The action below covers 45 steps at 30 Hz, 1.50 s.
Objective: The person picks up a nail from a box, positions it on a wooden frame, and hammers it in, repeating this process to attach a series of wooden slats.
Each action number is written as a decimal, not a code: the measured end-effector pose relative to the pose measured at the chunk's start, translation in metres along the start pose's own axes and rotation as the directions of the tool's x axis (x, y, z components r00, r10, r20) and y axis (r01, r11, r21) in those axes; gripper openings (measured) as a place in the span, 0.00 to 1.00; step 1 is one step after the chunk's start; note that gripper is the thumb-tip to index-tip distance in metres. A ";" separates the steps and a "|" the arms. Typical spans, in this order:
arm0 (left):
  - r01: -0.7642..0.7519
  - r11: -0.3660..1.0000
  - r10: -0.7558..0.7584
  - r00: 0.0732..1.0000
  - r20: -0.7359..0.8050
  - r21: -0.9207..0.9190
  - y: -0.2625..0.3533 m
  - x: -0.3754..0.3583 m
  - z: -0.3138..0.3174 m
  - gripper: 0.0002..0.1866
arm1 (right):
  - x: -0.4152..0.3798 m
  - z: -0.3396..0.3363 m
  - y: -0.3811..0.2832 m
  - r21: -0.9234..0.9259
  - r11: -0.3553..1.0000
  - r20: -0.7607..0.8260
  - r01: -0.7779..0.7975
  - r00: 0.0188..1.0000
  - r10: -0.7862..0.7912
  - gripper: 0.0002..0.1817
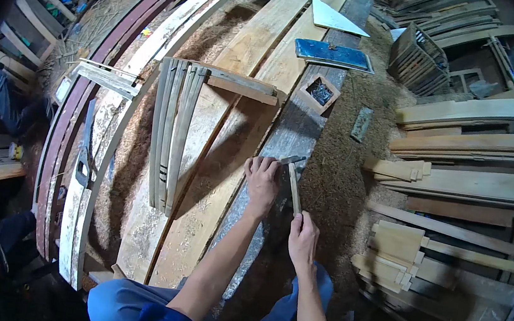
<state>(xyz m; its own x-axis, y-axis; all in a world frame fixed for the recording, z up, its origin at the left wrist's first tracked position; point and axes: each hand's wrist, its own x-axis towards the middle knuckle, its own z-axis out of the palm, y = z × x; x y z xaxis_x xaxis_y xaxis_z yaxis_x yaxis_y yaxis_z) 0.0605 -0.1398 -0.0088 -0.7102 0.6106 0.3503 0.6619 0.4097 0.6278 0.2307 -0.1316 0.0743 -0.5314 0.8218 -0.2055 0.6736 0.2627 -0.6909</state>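
Note:
My right hand (304,232) is closed around the lower end of a hammer's wooden handle (295,190). The dark hammer head (294,160) is low over the grey plank (295,130), right beside my left hand (261,181). That hand rests on the plank with its fingers curled; whatever they grip is hidden. A small square wooden box (319,95) full of nails stands farther up the plank. To the left, a slatted wooden frame (174,132) stands across the pale boards, casting a shadow.
A blue flat block (334,54) and a white triangular board (336,18) lie at the far end. A handsaw (86,147) lies on a white-edged beam at left. Stacked timber (464,181) lines the right side. Sawdust (339,163) covers the floor; a wooden crate (417,59) stands there.

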 end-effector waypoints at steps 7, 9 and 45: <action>-0.002 1.000 0.002 1.000 0.007 0.000 -0.003 -0.002 -0.002 0.08 | -0.008 0.006 -0.018 -0.116 0.990 -0.134 0.078 0.987 -0.093 0.24; 0.001 1.000 -0.001 1.000 0.008 -0.009 -0.002 -0.003 -0.004 0.09 | -0.009 0.004 -0.020 -0.131 0.990 -0.069 0.055 0.996 -0.064 0.25; -0.003 1.000 0.002 0.999 0.053 0.009 -0.008 0.003 0.006 0.13 | -0.001 0.011 -0.015 -0.092 0.976 -0.278 0.197 0.936 -0.215 0.22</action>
<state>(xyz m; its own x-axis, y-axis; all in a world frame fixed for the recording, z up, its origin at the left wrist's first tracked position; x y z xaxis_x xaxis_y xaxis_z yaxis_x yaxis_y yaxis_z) 0.0543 -0.1375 -0.0171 -0.6952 0.6463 0.3146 0.6658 0.4141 0.6206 0.2161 -0.1419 0.0772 -0.4993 0.8535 0.1487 0.6001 0.4645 -0.6512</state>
